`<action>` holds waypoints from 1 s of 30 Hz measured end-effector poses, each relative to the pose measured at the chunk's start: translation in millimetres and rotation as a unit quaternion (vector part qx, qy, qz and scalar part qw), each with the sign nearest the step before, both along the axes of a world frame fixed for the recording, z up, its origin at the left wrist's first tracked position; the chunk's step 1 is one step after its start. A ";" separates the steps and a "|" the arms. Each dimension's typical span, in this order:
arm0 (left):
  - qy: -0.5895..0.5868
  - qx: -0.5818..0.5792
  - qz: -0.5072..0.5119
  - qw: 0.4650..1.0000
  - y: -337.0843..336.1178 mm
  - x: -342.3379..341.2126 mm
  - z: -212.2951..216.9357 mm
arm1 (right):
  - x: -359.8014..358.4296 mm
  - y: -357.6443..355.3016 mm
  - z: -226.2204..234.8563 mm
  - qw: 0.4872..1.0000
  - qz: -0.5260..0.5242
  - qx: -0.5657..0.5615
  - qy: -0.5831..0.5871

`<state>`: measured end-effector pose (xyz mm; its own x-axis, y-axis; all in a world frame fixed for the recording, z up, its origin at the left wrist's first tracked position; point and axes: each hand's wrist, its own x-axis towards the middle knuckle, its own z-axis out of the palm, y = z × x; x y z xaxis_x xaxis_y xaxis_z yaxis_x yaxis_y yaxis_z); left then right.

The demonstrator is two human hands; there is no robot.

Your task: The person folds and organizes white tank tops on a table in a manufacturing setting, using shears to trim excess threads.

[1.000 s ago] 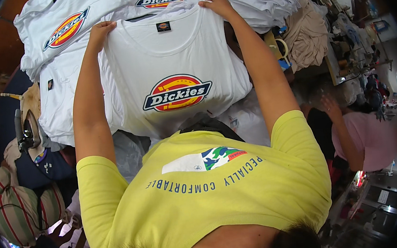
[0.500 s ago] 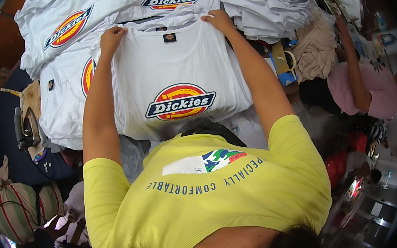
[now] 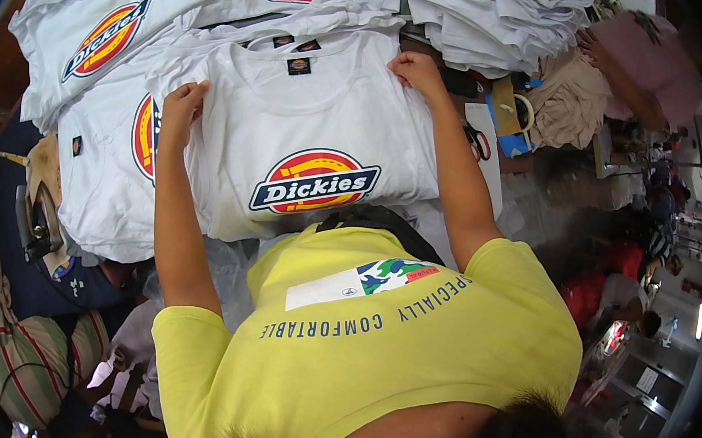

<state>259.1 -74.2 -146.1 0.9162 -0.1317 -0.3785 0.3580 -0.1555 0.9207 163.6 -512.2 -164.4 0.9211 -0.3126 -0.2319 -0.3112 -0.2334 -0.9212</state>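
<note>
A white T-shirt (image 3: 298,126) lies spread face up before me, its wide neckline away from me. It has a red, yellow and dark blue printed emblem on the front and a small dark label inside the neck. My left hand (image 3: 184,112) is closed, fingertips pinching the cloth at the shirt's left side near the shoulder. On the opposite side my right hand (image 3: 419,73) pinches the fabric in the same way, a little below the shoulder. More white shirts (image 3: 107,180) with the same emblem lie under and beyond this one.
At the far right rises a stack of folded white cloth (image 3: 496,11). Near it are beige cloth (image 3: 569,98), a tape roll (image 3: 525,111) and scissors (image 3: 480,144). An iron (image 3: 37,225) stands at the left. A person in pink (image 3: 655,59) reaches in from the right.
Both hands have slid from the neckline's shoulder corners outward and toward me along the shirt's sides. At the right, the person in pink has moved farther up in the view.
</note>
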 end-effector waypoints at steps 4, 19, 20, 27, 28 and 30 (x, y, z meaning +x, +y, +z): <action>0.082 -0.203 0.019 0.976 -4.4 -2.0 7.0 | 1.9 11.4 9.1 0.990 -0.128 0.054 -0.015; 0.188 -0.409 -0.073 0.890 -22.1 11.5 -24.4 | 2.8 18.3 -16.6 0.995 -0.072 -0.058 0.036; 0.199 -0.398 -0.082 0.892 -23.9 10.2 -24.2 | 5.6 15.1 -18.4 0.993 -0.029 -0.088 0.067; 0.113 -0.486 -0.162 0.851 -19.4 19.2 5.0 | -3.7 19.5 17.3 0.837 0.046 0.545 0.012; 0.126 -0.459 -0.159 0.865 -18.6 29.3 -1.5 | 0.7 17.0 8.2 0.842 0.080 0.532 0.033; 0.166 -0.408 -0.178 0.880 -10.3 37.9 -20.3 | 5.7 17.4 3.4 0.843 0.107 0.515 0.110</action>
